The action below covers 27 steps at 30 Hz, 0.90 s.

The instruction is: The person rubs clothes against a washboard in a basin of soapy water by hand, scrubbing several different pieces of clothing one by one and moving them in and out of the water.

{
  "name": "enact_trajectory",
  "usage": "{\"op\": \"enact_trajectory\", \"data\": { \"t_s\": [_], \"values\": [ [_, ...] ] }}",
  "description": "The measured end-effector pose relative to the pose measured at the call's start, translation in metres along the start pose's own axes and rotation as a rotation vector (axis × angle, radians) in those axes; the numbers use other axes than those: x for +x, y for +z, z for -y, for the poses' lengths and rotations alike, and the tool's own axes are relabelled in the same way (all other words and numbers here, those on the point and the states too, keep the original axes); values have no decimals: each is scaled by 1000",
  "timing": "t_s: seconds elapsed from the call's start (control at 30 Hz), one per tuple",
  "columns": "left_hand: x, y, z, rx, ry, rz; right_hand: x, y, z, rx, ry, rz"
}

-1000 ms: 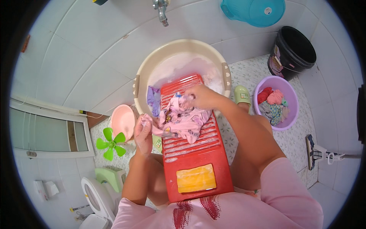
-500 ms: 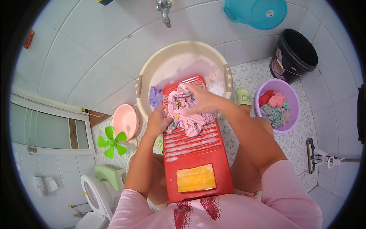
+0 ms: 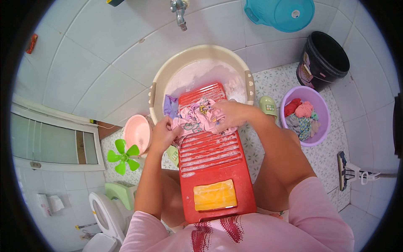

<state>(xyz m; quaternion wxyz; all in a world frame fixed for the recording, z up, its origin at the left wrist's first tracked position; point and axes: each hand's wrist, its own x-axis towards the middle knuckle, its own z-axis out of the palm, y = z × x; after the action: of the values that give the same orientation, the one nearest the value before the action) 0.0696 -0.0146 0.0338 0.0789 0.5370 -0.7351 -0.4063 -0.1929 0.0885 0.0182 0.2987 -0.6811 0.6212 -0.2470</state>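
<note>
Head view, looking down. A red ribbed washboard (image 3: 214, 168) leans with its upper end in a beige basin (image 3: 197, 56) of soapy water and its lower end at the person's lap. A pink patterned garment (image 3: 197, 119) lies bunched across the upper ribs, wet.

Left hand (image 3: 163, 134): at the garment's left edge, fingers clenched on a fold of the cloth. Right hand (image 3: 228, 115): palm down on the garment's right side, fingers curled over and grasping the fabric, pressing it to the board.

A yellow soap bar (image 3: 215, 195) sits in the board's lower recess, well apart from both hands. A purple cloth (image 3: 170, 106) hangs just left of the board inside the basin.

Around: tap (image 3: 179, 10) above the basin; purple tub (image 3: 312, 134) holding 1 heap of mixed laundry at right; black bucket (image 3: 323, 59) beyond it; pink bowl (image 3: 137, 131) and green fan (image 3: 121, 156) at left.
</note>
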Motion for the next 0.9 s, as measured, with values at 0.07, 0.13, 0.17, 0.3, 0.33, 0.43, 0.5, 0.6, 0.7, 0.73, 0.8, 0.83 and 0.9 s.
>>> {"op": "enact_trajectory", "data": {
  "t_s": [0.07,0.13,0.17,0.3,0.33,0.43,0.5,0.6,0.7,0.73,0.8,0.83,0.9],
  "values": [
    [-3,10,-27,193,293,-93,2,1,-17,-44,-11,15],
    [1,21,-37,394,570,-204,9,-1,-16,-78,-41,40],
    [5,26,-40,413,648,-120,13,-2,-12,-67,11,-6],
    [42,44,-39,115,570,225,24,-8,-4,561,16,-194],
    [49,46,-39,104,663,148,24,-8,1,946,-45,-277],
    [52,35,-60,-255,313,116,25,-27,-3,1404,54,-596],
    [47,16,-82,-235,209,87,31,-28,-12,1527,56,-664],
    [39,-7,-107,-632,231,206,37,-29,-12,1514,83,-977],
    [19,-19,-132,-1103,389,245,40,-30,-26,1334,257,-1183],
    [39,-37,-106,-1143,453,417,36,-33,-18,1291,373,-920],
    [32,-25,-118,-1185,437,428,33,-35,-29,1089,491,-501],
    [29,-20,-123,-1228,416,430,30,-28,-31,1265,515,-421],
    [32,-15,-107,-1266,416,502,31,-20,-9,1517,571,-149]
  ]
}}
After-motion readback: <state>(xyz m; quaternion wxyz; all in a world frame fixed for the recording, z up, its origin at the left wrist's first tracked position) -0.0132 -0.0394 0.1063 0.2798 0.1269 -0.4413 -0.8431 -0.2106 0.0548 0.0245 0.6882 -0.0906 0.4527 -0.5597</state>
